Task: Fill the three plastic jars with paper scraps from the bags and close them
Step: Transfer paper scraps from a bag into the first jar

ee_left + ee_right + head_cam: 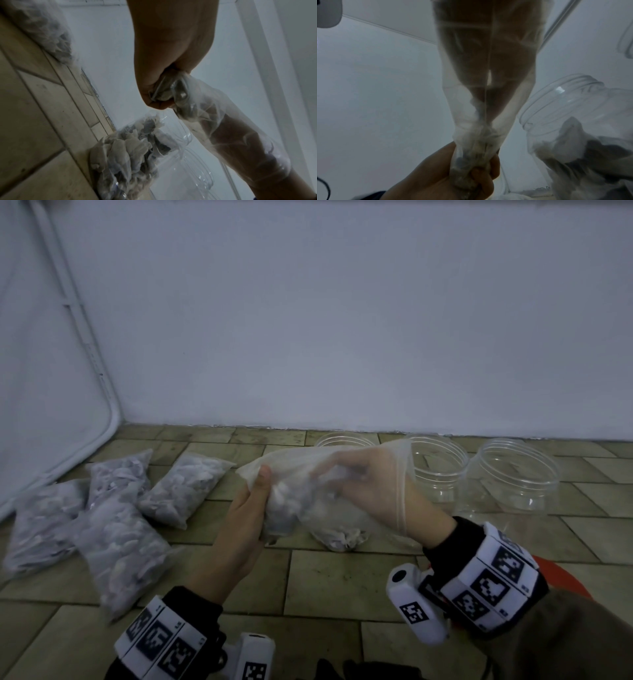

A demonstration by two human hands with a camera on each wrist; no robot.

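Note:
I hold a clear plastic bag (294,470) above the tiled floor. My left hand (245,508) grips its bunched lower end, where paper scraps (284,498) collect. My right hand (370,481) is inside the bag through its open mouth, and its fingertips pinch scraps there. In the right wrist view the right hand (488,54) shows through the film and the left hand (447,175) squeezes the bag below. Three clear open jars stand at the wall: the left jar (342,440), behind the bag, holds some scraps (342,537); the middle jar (440,474) and right jar (517,477) look empty.
Several full bags of scraps (113,539) lie on the floor to the left. A white pipe (85,337) runs down the left wall to the floor. A red object (565,573) shows behind my right wrist. The wall is close behind the jars.

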